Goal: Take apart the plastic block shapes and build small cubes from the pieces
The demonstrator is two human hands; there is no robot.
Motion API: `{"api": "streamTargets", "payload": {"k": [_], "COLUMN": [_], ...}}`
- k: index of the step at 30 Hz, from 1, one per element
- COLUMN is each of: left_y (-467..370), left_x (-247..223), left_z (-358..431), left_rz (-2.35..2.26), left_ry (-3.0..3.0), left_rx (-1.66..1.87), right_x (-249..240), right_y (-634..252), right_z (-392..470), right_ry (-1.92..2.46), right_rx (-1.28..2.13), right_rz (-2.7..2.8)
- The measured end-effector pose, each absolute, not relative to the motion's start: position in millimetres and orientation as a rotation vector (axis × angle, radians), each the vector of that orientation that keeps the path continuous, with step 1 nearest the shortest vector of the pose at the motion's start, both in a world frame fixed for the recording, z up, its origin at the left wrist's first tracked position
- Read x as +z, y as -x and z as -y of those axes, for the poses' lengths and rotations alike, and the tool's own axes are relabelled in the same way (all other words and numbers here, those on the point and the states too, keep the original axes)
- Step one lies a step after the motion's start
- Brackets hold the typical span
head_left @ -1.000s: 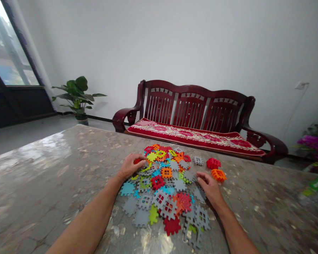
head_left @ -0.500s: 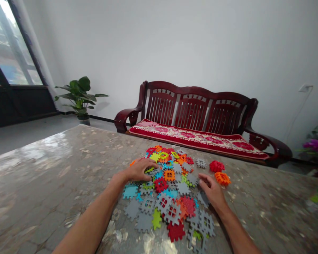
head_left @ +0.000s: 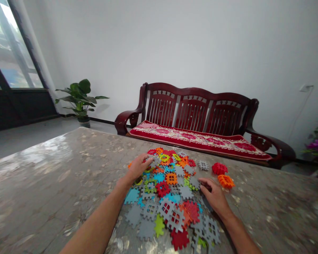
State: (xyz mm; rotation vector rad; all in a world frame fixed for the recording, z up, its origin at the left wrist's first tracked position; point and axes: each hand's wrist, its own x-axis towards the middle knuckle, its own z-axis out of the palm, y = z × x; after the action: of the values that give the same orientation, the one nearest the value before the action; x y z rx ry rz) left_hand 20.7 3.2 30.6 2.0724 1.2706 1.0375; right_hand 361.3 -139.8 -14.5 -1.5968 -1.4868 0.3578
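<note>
A wide heap of notched plastic puzzle tiles (head_left: pixel 145 229) in grey, red, orange, blue and lime covers the middle of the table. On the heap's far left side, my left hand (head_left: pixel 140 167) pinches a grey puzzle tile (head_left: pixel 155 161) between thumb and fingers, slightly raised over the others. My right hand (head_left: pixel 214 194) rests at the heap's right edge, fingers loosely bent and apart. Its fingertips are beside a flat grey tile (head_left: pixel 194 182), and I cannot tell if they touch it. Nothing shows in its grasp.
To the right of the heap stand a grey tile block (head_left: pixel 202 165), a red block (head_left: pixel 219 168) and an orange block (head_left: pixel 226 181). Beyond the patterned table (head_left: pixel 55 190) is a dark wooden bench (head_left: pixel 190 113) with a red cover. A potted plant (head_left: pixel 81 97) stands back left.
My left hand has moved up and away on the left side and now lifts a grey tile from the heap. My right hand has barely moved; its fingers are slightly closer to the grey tile.
</note>
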Motion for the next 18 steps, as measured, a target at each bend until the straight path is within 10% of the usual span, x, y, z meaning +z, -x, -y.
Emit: {"api": "streamTargets", "payload": {"k": [18], "left_y": [-55], "left_x": [46], "left_z": [21], "left_rz": [-0.894], "left_ry": [-1.596], "left_rx": [0.903], "right_x": [-10], "right_y": [-359], "right_z": [141], "right_ry": [1.62], "right_rx": [0.312], "right_rz": [1.524]}}
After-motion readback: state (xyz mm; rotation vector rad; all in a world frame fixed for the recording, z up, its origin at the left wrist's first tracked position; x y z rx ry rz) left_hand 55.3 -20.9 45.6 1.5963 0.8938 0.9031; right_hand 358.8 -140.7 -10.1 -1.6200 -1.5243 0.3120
